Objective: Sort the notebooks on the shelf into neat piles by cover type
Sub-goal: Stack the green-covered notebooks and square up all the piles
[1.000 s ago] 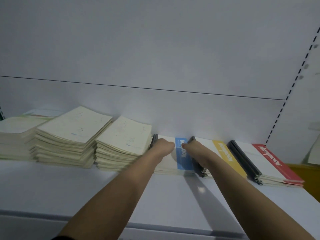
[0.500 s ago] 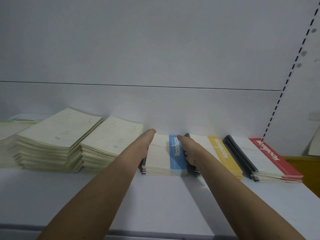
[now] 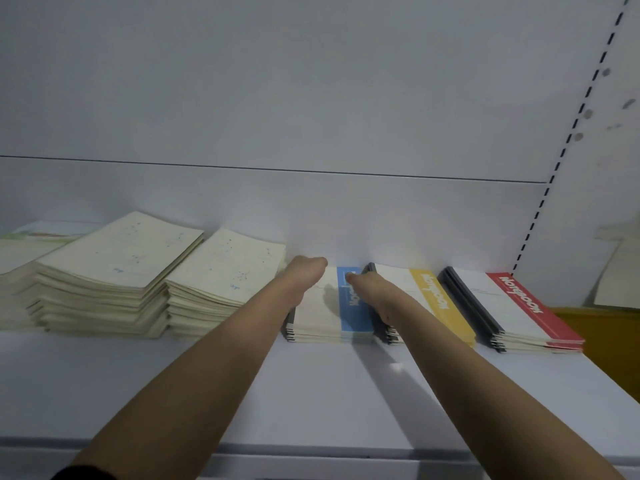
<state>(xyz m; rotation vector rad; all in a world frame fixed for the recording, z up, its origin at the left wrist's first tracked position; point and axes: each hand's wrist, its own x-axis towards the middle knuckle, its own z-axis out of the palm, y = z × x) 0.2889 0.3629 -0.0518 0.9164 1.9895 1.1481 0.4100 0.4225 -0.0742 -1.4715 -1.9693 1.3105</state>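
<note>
Squaring the blue pile (image 3: 349, 306) looks like our step in hand, judging by how we flank it. Nearest us lies the shelf (image 3: 311, 393), bare under our forearms. Farther in, our left hand (image 3: 304, 271) lies along the pile's left edge and our right hand (image 3: 370, 289) along its right, between blue and the yellow pile (image 3: 433, 299); whether the fingers curl round the covers we cannot tell. Next we probably need an even inward press. Each book is white with a blue band and dark spine. Cream piles (image 3: 138, 271) sit left, the red pile (image 3: 519, 306) right.
</note>
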